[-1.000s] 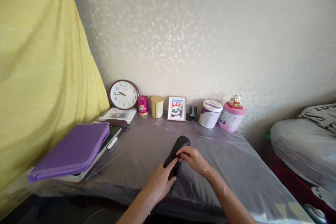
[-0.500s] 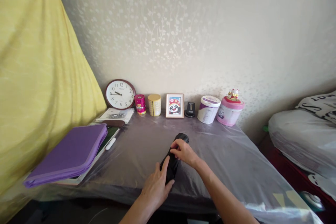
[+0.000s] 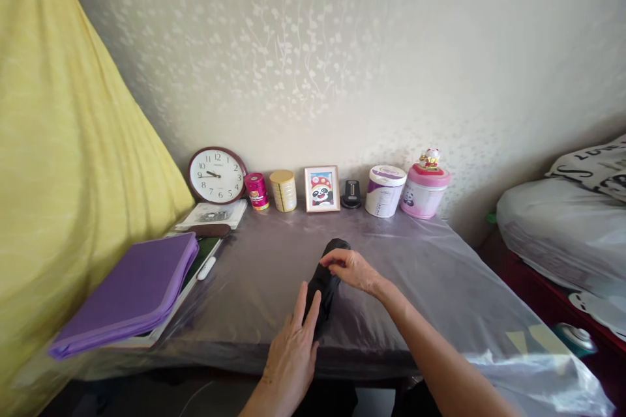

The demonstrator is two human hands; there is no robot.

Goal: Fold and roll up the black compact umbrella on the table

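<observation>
A black, elongated cloth-like bundle (image 3: pixel 327 293), perhaps a folded umbrella, lies slanting on the plastic-covered table (image 3: pixel 254 287) near its front edge. My left hand (image 3: pixel 293 345) rests against the lower left side of the bundle, its fingers stretched out and spread. Near the bundle's upper end is my right hand (image 3: pixel 352 268), thumb and fingertips pinched together on the black fabric. What exactly the fingertips hold is too small to tell apart from the bundle.
Along the wall stand a round clock (image 3: pixel 218 176), a pink tin (image 3: pixel 257 191), a yellow-lidded can (image 3: pixel 283 191), a framed panda picture (image 3: pixel 321 189), a black device (image 3: pixel 351 194) and two tubs (image 3: pixel 385 193). A purple folder (image 3: pixel 132 287) lies at left.
My left hand's fingers have straightened and its thumb has come off the bundle's lower end. My right hand has shifted slightly along the fabric. The camera view has moved a little.
</observation>
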